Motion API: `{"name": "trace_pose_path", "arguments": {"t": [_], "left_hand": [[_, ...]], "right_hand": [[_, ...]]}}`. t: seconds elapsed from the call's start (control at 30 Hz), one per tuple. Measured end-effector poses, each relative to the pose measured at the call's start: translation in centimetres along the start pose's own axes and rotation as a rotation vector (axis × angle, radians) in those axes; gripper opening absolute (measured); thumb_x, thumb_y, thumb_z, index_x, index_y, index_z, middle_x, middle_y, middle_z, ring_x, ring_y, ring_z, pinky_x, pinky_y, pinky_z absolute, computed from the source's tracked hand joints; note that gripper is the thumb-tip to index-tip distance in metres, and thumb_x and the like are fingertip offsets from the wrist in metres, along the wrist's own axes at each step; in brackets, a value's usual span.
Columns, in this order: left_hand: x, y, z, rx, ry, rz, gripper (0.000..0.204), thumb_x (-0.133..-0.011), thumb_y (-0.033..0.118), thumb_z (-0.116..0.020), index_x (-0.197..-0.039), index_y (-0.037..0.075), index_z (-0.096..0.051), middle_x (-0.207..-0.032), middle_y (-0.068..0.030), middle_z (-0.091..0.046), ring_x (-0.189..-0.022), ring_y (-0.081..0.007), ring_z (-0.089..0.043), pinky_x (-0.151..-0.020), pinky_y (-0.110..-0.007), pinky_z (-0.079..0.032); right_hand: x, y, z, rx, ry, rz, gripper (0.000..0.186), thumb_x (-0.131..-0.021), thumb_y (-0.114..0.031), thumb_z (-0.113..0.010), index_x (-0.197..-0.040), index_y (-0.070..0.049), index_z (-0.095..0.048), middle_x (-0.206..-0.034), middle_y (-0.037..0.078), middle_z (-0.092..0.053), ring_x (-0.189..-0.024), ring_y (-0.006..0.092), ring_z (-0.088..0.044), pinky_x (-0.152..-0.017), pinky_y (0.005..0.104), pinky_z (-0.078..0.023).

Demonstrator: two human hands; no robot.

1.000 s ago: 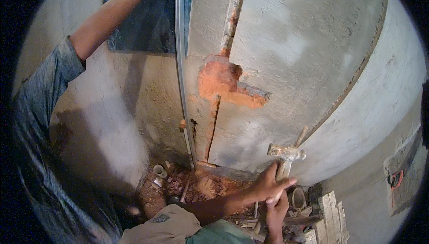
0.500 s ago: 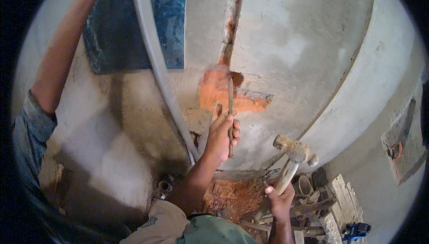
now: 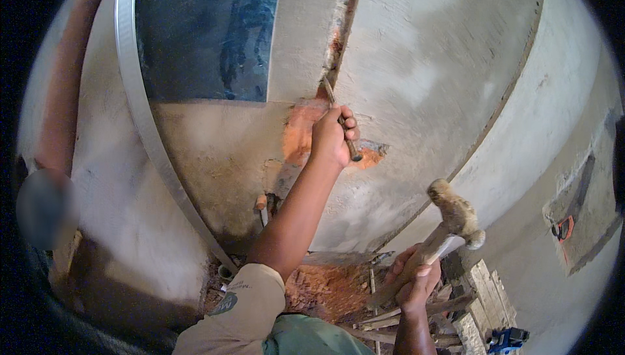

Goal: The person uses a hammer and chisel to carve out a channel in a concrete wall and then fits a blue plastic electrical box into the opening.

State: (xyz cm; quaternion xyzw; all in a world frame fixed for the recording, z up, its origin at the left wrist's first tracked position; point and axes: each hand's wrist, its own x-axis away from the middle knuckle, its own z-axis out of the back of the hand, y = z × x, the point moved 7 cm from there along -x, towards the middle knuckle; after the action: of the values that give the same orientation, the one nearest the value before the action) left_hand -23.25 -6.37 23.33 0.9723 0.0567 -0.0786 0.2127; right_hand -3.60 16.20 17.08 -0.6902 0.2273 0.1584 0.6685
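My left hand [image 3: 333,135] is wrapped round a steel chisel [image 3: 354,152]. The chisel's tip rests at the lower end of a narrow groove [image 3: 337,39] cut up the plastered wall, just above a broken patch of orange brick [image 3: 299,127]. Lower down to the right, my right hand [image 3: 416,280] grips a hammer [image 3: 459,215] by its wooden handle. The hammer's worn, dusty head is raised, well apart from the chisel's struck end.
Another person's arm [image 3: 65,95] reaches up at the left. Beside it a long grey metal strip [image 3: 140,108] leans against the wall, near a dark blue panel [image 3: 202,36]. Below lie brick rubble [image 3: 325,290] and wooden boards [image 3: 485,290]. An orange-black object [image 3: 564,228] sits at the right wall.
My left hand has moved the chisel up from the brick patch to the groove's lower end, tilting it. The hammer has shifted slightly right. The grey strip now appears farther left.
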Motion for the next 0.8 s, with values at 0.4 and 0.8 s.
{"name": "trace_pose_path", "arguments": {"t": [0.4,0.8], "left_hand": [[-4.5,-2.3,-2.5,0.318,0.083,0.05,0.018,-0.079,0.008,-0.039,-0.061,0.01,-0.036,-0.052,0.0004,-0.033,-0.043,-0.0111,-0.032,-0.039,-0.024,-0.031],[-2.3,0.3,-3.4,0.409,0.167,-0.061,0.02,-0.084,0.01,-0.034,-0.064,0.011,-0.033,-0.054,0.0007,-0.034,-0.043,-0.0111,-0.031,-0.038,-0.024,-0.03]], "right_hand": [[-4.1,-11.6,-2.8,-0.349,0.242,0.79,0.056,-0.078,-0.059,-0.045,-0.09,-0.005,-0.043,-0.062,0.007,-0.046,-0.054,0.0175,-0.049,-0.05,0.0297,-0.045],[-6.1,-8.0,-6.2,-0.357,0.111,0.361,0.078,-0.068,-0.071,-0.046,-0.106,-0.003,-0.041,-0.07,0.006,-0.047,-0.052,0.0157,-0.048,-0.049,0.0287,-0.046]]}}
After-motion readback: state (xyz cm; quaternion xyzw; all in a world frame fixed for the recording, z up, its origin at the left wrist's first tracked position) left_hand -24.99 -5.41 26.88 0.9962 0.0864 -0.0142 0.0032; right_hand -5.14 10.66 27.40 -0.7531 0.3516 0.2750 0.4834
